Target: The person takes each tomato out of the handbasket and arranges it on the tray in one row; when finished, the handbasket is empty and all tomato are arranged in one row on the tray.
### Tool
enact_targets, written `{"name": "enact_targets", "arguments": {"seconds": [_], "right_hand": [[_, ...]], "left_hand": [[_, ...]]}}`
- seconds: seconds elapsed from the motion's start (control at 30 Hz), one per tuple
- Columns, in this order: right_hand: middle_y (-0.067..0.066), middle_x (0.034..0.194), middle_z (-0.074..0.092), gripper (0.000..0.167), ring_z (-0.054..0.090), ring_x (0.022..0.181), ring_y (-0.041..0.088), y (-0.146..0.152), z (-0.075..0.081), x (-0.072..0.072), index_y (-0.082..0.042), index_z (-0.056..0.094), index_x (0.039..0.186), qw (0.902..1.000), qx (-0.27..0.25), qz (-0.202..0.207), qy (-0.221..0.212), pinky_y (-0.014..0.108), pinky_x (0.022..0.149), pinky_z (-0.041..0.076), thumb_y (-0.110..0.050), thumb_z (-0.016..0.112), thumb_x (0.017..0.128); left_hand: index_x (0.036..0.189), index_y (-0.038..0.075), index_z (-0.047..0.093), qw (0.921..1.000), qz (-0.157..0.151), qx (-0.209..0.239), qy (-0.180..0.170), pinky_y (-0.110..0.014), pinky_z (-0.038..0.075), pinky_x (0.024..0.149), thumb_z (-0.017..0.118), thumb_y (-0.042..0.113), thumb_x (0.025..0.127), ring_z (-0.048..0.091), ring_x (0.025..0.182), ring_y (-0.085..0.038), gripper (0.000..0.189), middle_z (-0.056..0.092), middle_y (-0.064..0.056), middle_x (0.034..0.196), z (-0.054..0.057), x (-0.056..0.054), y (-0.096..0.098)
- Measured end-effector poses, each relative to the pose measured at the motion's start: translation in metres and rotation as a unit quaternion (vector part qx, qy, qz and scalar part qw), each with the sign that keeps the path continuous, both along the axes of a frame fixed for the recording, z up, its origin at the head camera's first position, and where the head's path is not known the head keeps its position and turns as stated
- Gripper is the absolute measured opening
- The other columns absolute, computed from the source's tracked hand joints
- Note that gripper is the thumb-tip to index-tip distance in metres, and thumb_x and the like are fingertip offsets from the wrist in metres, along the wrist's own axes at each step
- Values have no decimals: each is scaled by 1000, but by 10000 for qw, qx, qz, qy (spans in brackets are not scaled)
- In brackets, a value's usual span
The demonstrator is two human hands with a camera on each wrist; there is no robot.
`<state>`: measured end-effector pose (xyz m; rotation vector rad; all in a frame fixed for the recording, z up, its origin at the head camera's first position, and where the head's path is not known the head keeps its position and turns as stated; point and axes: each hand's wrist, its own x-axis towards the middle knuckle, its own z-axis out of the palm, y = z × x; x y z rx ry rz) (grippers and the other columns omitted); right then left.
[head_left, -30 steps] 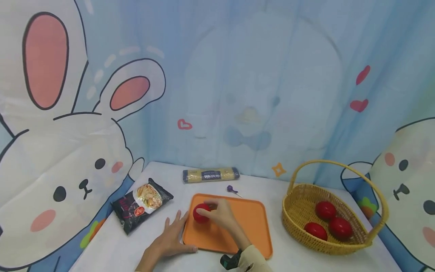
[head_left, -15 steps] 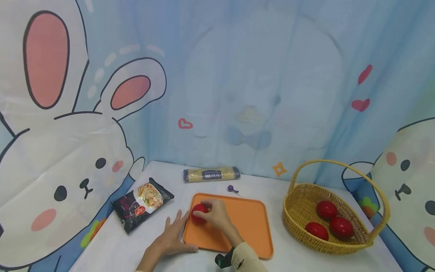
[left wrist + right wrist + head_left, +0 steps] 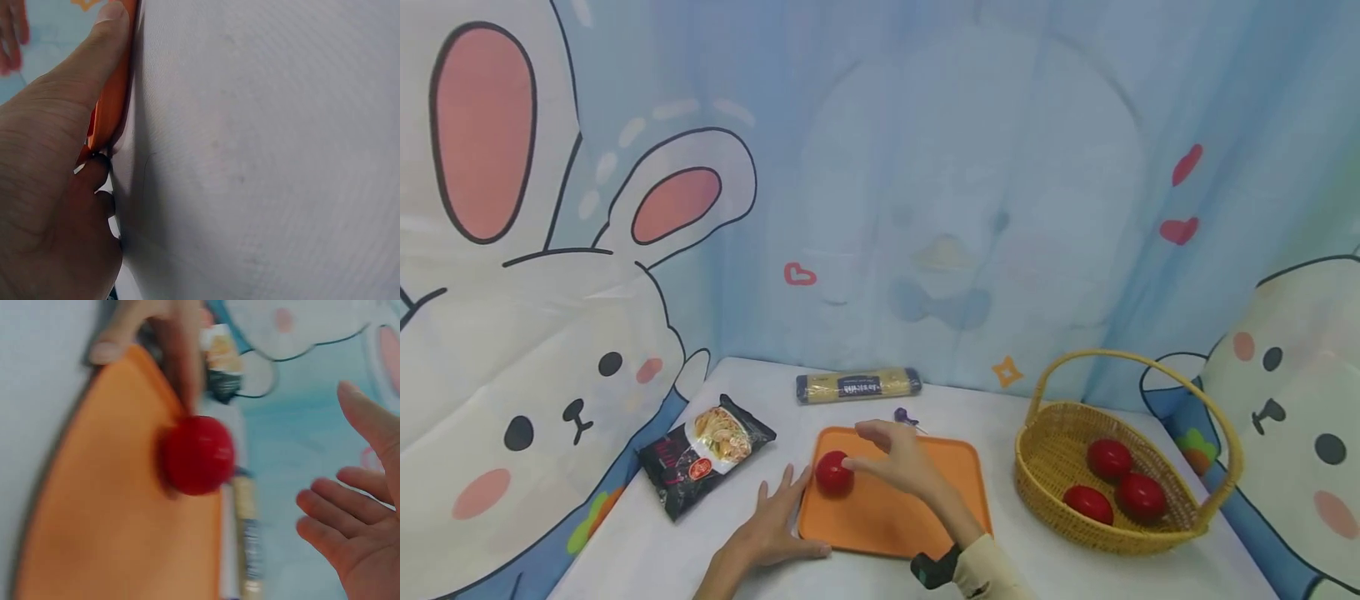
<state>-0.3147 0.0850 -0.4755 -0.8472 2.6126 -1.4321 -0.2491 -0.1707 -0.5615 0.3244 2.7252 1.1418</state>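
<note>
A glossy red round thing, like an apple [image 3: 834, 474], rests on the left part of an orange tray [image 3: 917, 500]. My right hand [image 3: 898, 462] is just right of it, with thumb and fingers spread apart; the right wrist view shows nothing in that hand [image 3: 362, 512]. My left hand [image 3: 775, 525] stays at the tray's near left corner, its fingers extended along the left side and the thumb along the near edge. In the left wrist view the thumb [image 3: 94, 59] lies against the orange rim [image 3: 115, 94].
A yellow wicker basket [image 3: 1037, 500] with an arched handle holds three similar red things [image 3: 1141, 497] on the right. Left of the tray lies a black noodle packet [image 3: 703, 454]. Behind it are a yellow pasta packet [image 3: 859, 386] and a purple lollipop [image 3: 902, 415].
My right hand has let go of the red apple-like thing, opened its fingers and moved off to the right. The red thing stays on the tray's left part; the left hand keeps its place.
</note>
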Motion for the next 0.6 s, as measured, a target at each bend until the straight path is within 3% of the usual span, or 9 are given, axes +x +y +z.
{"name": "enact_targets", "arguments": {"seconds": [0.17, 0.33, 0.47, 0.6], "right_hand": [[14, 127, 78, 45, 75, 118, 32, 57, 51, 9, -2, 75, 131, 9936, -104, 938, 619, 41, 103, 62, -17, 89, 90], [17, 124, 78, 39, 77, 114, 21, 139, 73, 4, 0, 74, 129, 9895, -211, 1320, 550, 32, 98, 64, -1, 84, 92], [24, 125, 76, 40, 78, 112, 17, 207, 71, -10, 8, 70, 133, 9954, -345, 893, 23, 31, 91, 66, 2, 79, 95], [24, 127, 76, 44, 78, 110, 13, 260, 59, -23, 10, 66, 138, 9987, -232, -63, -451, 28, 90, 65, -7, 78, 99]], "left_hand": [[171, 6, 27, 9999, -12, 18, 112, -75, -5, 128, 96, 59, 72, 12, 161, -56, 132, 18, -33, 174, -1, 0, -3], [170, 3, 26, 9995, -170, 73, 262, -75, -7, 127, 95, 60, 73, 12, 160, -57, 132, 19, -35, 173, -6, -2, -4], [170, 3, 28, 9992, -162, 161, 314, -74, -9, 127, 95, 63, 72, 13, 161, -56, 133, 19, -36, 173, -10, -2, -4], [170, 5, 27, 9995, -169, 110, 259, -74, -9, 127, 93, 67, 72, 12, 161, -57, 134, 18, -35, 173, -10, -1, -4]]}}
